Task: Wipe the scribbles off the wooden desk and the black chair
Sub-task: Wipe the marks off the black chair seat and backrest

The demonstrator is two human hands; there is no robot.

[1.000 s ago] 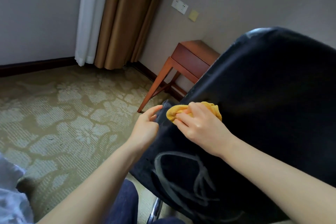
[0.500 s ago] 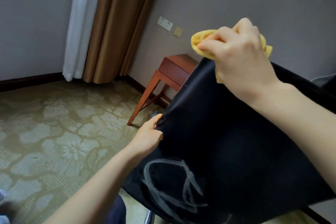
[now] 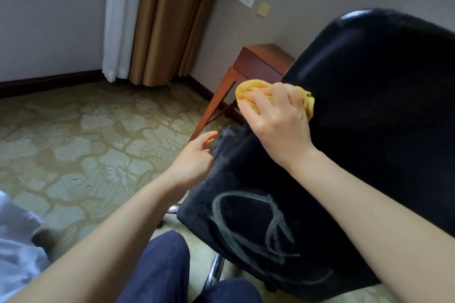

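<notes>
Right hand is now sitting lower than half a second ago: then it was up at the chair's top edge, now it is pressing at mid-height on the left edge of the back. A second ago it was lower yet, close by the left hand.

Right fingers are curling over the cloth and clutching it in a bunch. The cloth is lying wadded against the chair, its long axis running left to right under the fingers, one end sticking out left past the fingertips, the other showing behind the knuckles.

Left hand is staying at the seat's left edge. Half a second ago its fingers were closing on that edge; now they are lying nearly straight and slightly spread, tips touching the corner.

The chair is leaning, its long axis running from the seat at lower centre up to the rounded top at upper right. The scribble is showing pale on the seat, below both hands and well apart from the cloth.

A table is standing against the wall behind the chair, and a knee is showing just beside the seat's front.
</notes>
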